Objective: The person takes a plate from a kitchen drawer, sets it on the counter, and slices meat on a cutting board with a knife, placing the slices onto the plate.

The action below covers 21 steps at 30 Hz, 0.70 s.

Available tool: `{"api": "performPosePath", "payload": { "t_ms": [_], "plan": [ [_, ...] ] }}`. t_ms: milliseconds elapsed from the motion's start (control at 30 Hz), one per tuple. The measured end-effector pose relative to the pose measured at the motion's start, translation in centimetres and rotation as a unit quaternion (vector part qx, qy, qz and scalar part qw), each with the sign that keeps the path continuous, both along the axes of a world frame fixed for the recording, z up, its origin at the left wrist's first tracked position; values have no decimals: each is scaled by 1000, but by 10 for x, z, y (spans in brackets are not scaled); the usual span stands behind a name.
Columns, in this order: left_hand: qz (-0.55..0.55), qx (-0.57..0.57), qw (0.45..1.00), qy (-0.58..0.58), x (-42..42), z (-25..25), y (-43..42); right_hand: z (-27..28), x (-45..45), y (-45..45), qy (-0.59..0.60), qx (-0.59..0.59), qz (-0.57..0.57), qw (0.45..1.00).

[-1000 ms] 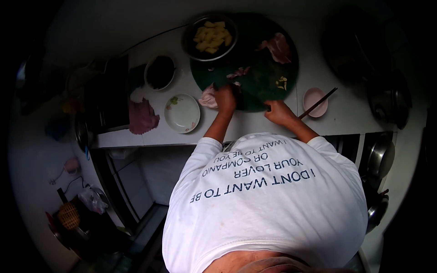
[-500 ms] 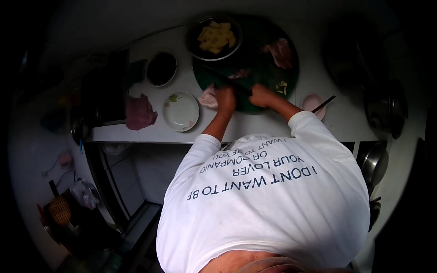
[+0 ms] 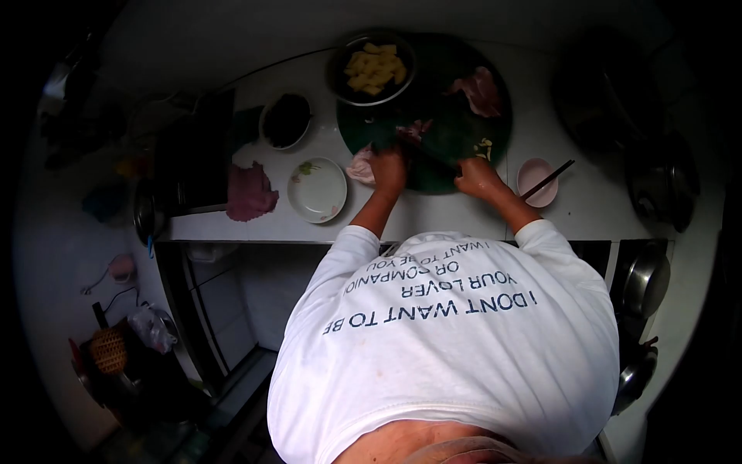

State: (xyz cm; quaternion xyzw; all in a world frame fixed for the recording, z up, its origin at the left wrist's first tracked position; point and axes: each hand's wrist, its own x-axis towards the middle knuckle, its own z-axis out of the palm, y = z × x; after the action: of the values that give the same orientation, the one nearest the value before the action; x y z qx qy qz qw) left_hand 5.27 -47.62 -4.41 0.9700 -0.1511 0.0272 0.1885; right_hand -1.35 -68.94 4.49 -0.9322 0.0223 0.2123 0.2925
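My left hand is closed on a pale pink piece of meat at the lower left edge of the round green cutting board. My right hand is wrapped round the handle of a dark knife, whose blade slants up and left over the board and is hard to see. Small cut meat pieces lie just above the blade. A larger slab of meat rests at the board's upper right, and small yellowish slices lie above my right hand.
A metal bowl of yellow chunks stands on the board's upper left. Left of the board are a floral plate, a bowl with dark contents and a pink cloth. A pink bowl with chopsticks is at the right.
Over the last second, my right hand with the knife moved left and up over the board, then back right. My left hand stays at the meat. The whole view has shifted slightly.
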Motion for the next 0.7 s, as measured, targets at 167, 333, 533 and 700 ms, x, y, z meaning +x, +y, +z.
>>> {"api": "performPosePath", "payload": {
  "t_ms": [167, 333, 533, 700],
  "plan": [
    [-106, 71, 989, -69, 1, 4, 1, 0, -15, 3, -58, 105, -126, 985],
    [-89, -18, 992, 87, 29, 13, 1, 34, -28, 1, -53, 101, -157, 981],
    [-38, -251, 959, 123, 51, 17, 28, 28, -37, 10, 84, 172, -174, 966],
    [-230, 16, 973, -26, 2, 54, 38, 13, -36, 19, 91, 143, -116, 979]
  ]
}}
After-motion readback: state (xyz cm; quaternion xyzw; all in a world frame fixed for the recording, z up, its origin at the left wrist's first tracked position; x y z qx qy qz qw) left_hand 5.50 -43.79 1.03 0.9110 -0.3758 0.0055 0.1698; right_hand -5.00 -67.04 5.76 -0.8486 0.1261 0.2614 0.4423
